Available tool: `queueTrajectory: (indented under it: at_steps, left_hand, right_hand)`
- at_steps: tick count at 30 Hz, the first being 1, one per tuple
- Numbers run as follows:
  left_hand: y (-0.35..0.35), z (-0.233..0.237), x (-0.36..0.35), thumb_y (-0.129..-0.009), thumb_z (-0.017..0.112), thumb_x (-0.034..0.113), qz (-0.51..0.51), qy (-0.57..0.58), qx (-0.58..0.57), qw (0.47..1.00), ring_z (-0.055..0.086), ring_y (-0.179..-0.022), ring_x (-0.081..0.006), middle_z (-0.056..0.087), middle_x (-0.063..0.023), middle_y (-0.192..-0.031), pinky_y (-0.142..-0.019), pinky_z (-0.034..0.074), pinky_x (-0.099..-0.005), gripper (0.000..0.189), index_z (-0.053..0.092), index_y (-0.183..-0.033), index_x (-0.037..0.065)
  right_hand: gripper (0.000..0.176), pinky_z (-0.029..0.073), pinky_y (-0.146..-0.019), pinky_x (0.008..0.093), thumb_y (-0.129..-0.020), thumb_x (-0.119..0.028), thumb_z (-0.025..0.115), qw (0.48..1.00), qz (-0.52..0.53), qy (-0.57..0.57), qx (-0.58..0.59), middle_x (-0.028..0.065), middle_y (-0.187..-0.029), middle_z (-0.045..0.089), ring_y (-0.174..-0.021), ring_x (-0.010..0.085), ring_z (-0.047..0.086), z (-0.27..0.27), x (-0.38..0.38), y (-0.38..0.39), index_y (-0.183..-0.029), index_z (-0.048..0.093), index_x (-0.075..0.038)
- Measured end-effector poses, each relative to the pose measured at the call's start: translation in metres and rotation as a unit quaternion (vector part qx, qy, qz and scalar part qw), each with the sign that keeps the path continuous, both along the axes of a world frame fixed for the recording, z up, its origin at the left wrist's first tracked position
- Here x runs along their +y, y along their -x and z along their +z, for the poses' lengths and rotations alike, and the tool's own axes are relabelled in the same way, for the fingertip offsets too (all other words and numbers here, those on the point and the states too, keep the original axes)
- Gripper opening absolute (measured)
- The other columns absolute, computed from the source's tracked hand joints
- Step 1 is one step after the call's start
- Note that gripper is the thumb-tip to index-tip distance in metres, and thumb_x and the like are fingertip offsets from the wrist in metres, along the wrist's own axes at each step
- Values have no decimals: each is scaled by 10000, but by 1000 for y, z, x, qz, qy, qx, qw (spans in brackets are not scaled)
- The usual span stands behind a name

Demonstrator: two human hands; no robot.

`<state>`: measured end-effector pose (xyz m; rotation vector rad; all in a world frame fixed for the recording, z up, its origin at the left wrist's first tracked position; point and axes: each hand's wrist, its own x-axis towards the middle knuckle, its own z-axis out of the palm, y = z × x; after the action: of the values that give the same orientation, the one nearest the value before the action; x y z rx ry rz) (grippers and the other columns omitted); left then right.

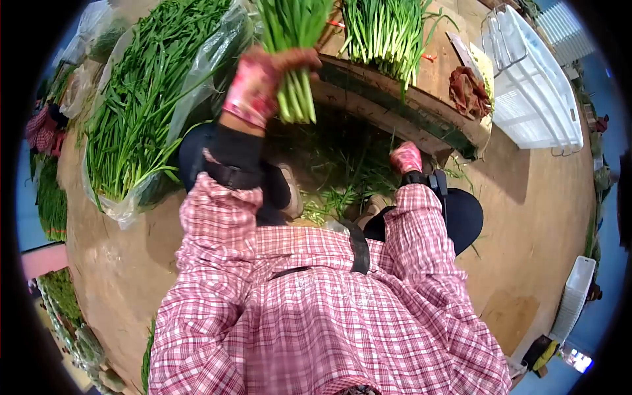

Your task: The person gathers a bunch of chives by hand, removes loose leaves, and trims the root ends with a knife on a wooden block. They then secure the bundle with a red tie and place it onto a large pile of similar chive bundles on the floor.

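My left hand, in a pink patterned fingerless glove, is closed around a bunch of garlic chives. Their pale cut ends point down towards me and the green leaves run up out of view. Lower down, by the front edge of the low wooden table, my right hand is curled closed in a similar glove. A thin dark strand rises just above it; whether it is in the fingers I cannot make out. More garlic chives lie on the table, white ends facing me.
A plastic-lined heap of loose green leaves stands at left. On the table's right end are a crumpled brown cloth and a flat blade-like piece. A white plastic basket stands further right. Leaf scraps litter the floor between my feet.
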<state>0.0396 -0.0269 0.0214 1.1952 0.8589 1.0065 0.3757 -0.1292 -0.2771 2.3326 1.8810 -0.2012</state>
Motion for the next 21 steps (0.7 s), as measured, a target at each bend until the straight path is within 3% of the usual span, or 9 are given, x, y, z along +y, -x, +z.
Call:
queueTrajectory:
  at_steps: [2, 4, 8, 9, 11, 12, 16, 19, 21]
  left_hand:
    - [9, 16, 13, -855, 707, 166, -21, -10, -38, 999, 695, -730, -174, 707, -97, -850, -669, 585, -283, 225, 702, -956, -36]
    - [17, -2, 37, -885, 666, 158, -119, 89, -133, 980, 692, -811, -166, 703, -92, -919, -715, 573, -276, 268, 678, -1056, -48]
    - [22, -59, 43, -898, 633, 120, -113, 163, -153, 968, 688, -857, -177, 692, -105, -998, -750, 576, -279, 325, 620, -1177, -47]
    - [22, -64, 43, -898, 626, 112, -113, 228, -161, 953, 687, -856, -188, 685, -111, -1017, -756, 577, -275, 332, 609, -1189, -47]
    - [21, -54, 34, -893, 630, 111, -85, 253, -170, 949, 683, -845, -190, 683, -114, -1011, -746, 577, -264, 327, 610, -1175, -54]
    - [22, -48, 36, -893, 630, 108, -85, 276, -179, 941, 682, -839, -190, 683, -116, -1011, -745, 577, -260, 323, 611, -1170, -57]
    - [24, -11, 35, -895, 619, 118, 76, 186, -114, 973, 652, -871, -189, 639, -143, -1098, -735, 572, -275, 364, 573, -1209, -61]
    - [35, -12, 50, -915, 553, 73, 56, 219, -267, 937, 627, -873, -181, 597, -148, -1173, -725, 574, -319, 385, 497, -1268, -68]
    - [39, -23, 53, -936, 534, 89, 61, 182, -252, 949, 586, -894, -191, 507, -167, -1242, -737, 562, -337, 472, 368, -1353, -57]
  right_hand:
    - [228, 556, -828, 436, -766, -219, 652, 980, -60, 181, 53, 186, -998, 703, -979, 335, 680, -32, -5, 4, -923, 750, -87]
    - [200, 562, -769, 477, -751, -218, 661, 976, 39, 211, 25, 149, -977, 714, -948, 327, 688, -66, -11, 8, -896, 765, -127]
    - [152, 575, -604, 488, -748, -246, 675, 911, 237, 328, -81, 77, -917, 737, -870, 274, 711, -132, -21, 38, -836, 780, -178]
    - [181, 566, -534, 470, -731, -276, 710, 927, 148, 345, 0, 90, -913, 737, -855, 266, 711, -234, -20, 36, -821, 769, -131]
    - [274, 550, -704, 482, -751, -309, 689, 951, -194, 168, 170, 180, -959, 704, -905, 355, 677, -74, -29, 88, -881, 728, -71]
    - [314, 532, -810, 480, -768, -330, 657, 924, -281, 125, 229, 221, -1009, 684, -961, 401, 654, -67, -22, 98, -917, 707, -57]
    - [256, 542, -745, 468, -785, -263, 623, 960, -161, -38, 226, 202, -993, 682, -895, 365, 664, -121, 33, 128, -947, 703, -83]
    - [218, 531, -734, 506, -806, -218, 593, 953, -11, -156, 258, 164, -861, 679, -817, 397, 648, -134, 89, 150, -943, 700, -87]
    - [210, 529, -725, 498, -812, -209, 592, 948, 64, -163, 266, 163, -864, 679, -812, 392, 647, -138, 123, 171, -944, 700, -87]
